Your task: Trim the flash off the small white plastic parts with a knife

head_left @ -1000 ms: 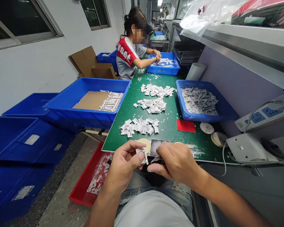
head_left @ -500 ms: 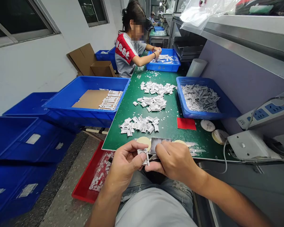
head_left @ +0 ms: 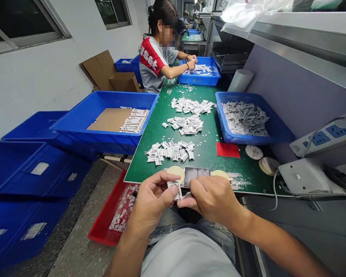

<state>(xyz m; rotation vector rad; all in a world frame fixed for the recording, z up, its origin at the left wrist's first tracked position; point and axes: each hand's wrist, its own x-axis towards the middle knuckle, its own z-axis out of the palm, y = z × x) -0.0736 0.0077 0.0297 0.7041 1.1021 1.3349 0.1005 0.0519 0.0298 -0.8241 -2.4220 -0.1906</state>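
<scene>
My left hand (head_left: 153, 203) pinches a small white part with a metal clip (head_left: 173, 190) between thumb and fingers. My right hand (head_left: 211, 199) sits close beside it, its fingertips pinching a thin, small silvery strip (head_left: 187, 196) that nearly touches the white part. Just beyond my hands, a dark rectangular plate (head_left: 195, 175) lies on the green mat (head_left: 207, 154) between two round beige discs (head_left: 175, 174). Several loose piles of similar white parts (head_left: 172, 151) lie farther up the mat.
A blue basket (head_left: 229, 115) of white parts stands at the mat's right side, near a red card (head_left: 227, 150). A red tray (head_left: 103, 219) sits on the floor at left, beside blue crates (head_left: 103, 123). A co-worker (head_left: 155, 57) handles parts at a blue tray (head_left: 199, 71).
The whole scene sits slightly higher in the view. My right hand has shifted a little toward my left hand, and the small white part has turned slightly.
</scene>
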